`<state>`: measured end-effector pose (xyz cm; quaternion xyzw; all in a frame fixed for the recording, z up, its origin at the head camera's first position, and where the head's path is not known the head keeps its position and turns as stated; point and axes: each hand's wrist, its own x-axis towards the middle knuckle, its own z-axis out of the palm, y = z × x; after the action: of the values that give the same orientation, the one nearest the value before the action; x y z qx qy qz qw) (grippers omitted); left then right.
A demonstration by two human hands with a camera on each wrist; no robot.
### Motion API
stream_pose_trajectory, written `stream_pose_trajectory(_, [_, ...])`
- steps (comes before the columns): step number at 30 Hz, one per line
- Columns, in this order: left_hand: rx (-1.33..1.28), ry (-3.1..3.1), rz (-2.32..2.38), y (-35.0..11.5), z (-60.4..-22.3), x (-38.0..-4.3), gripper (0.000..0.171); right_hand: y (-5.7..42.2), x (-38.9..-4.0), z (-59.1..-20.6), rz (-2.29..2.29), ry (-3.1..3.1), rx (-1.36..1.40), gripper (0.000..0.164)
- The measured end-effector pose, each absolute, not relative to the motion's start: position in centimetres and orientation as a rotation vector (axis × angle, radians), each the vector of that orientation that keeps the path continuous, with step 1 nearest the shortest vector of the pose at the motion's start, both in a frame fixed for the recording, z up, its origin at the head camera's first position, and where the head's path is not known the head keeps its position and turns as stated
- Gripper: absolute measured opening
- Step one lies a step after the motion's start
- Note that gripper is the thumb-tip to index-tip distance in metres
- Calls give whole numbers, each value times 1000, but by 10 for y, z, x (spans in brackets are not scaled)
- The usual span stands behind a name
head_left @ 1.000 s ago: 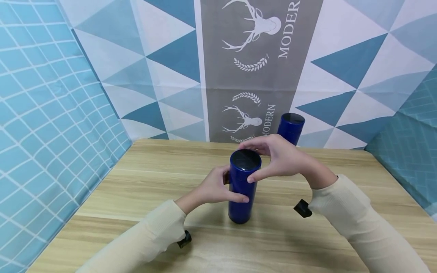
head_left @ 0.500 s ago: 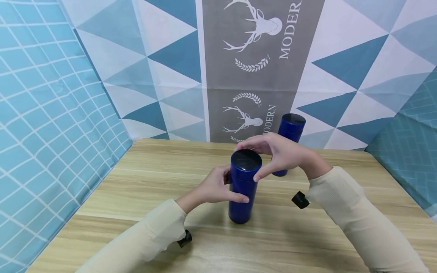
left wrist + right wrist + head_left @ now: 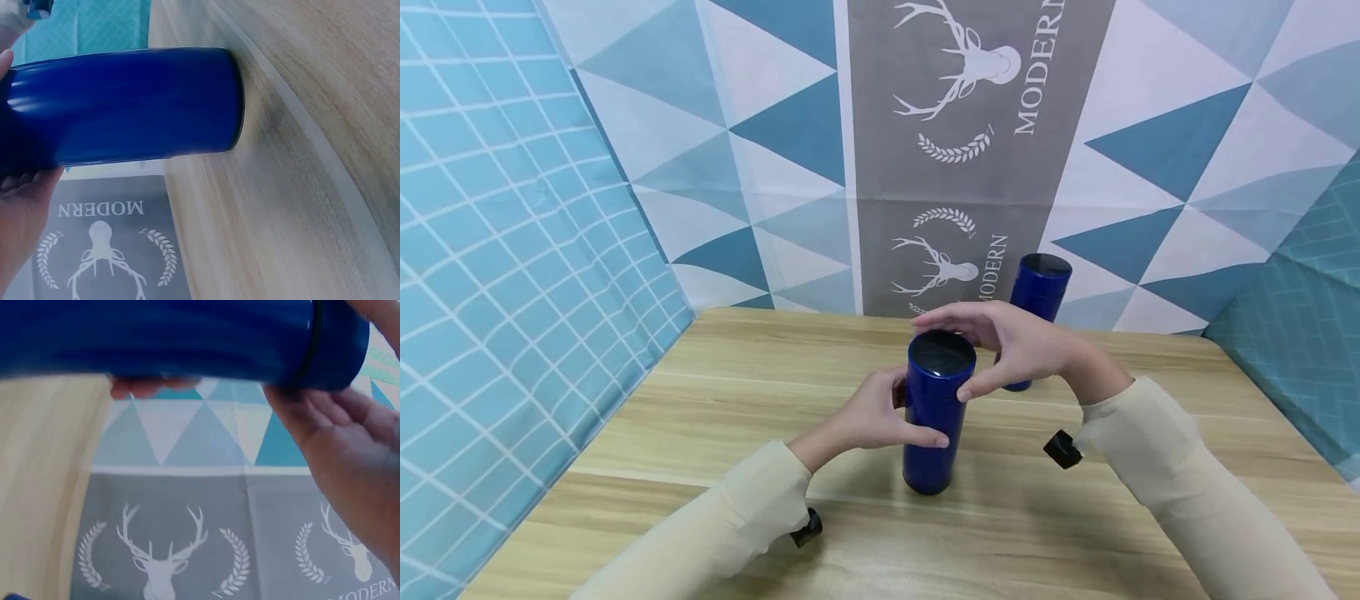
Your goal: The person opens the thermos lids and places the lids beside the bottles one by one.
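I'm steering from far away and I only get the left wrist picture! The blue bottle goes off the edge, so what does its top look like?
Observer: In the head view, the blue bottle has a round, shiny black top.
Child: Ooh! Is there another bottle anywhere that I'm missing?
Observer: Yes, the head view shows a second bottle, also blue with a black top, standing farther back on the table, partly hidden by the right hand.
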<state>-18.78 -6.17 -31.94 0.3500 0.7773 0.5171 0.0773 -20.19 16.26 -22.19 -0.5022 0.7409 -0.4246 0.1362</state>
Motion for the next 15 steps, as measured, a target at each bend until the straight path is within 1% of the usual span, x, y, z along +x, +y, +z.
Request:
stream_pose_trajectory(2, [1047,2327,1542,-62,-319,-188,59,162,-196,-224,-1273,2163,-1404,81])
stream_pose_trajectory(5, [1051,2321,1538,-63,-319,-187,59,159,-187,-225,-1303,2246,-1292,81])
stream_pose_trajectory(11, [1059,2312,1549,-62,-320,-188,58,150,-168,-225,-1346,2499,-987,75])
stream_pose_trajectory(15, [1056,2315,1548,-62,-320,-187,58,147,-163,-227,-1409,2560,-861,68])
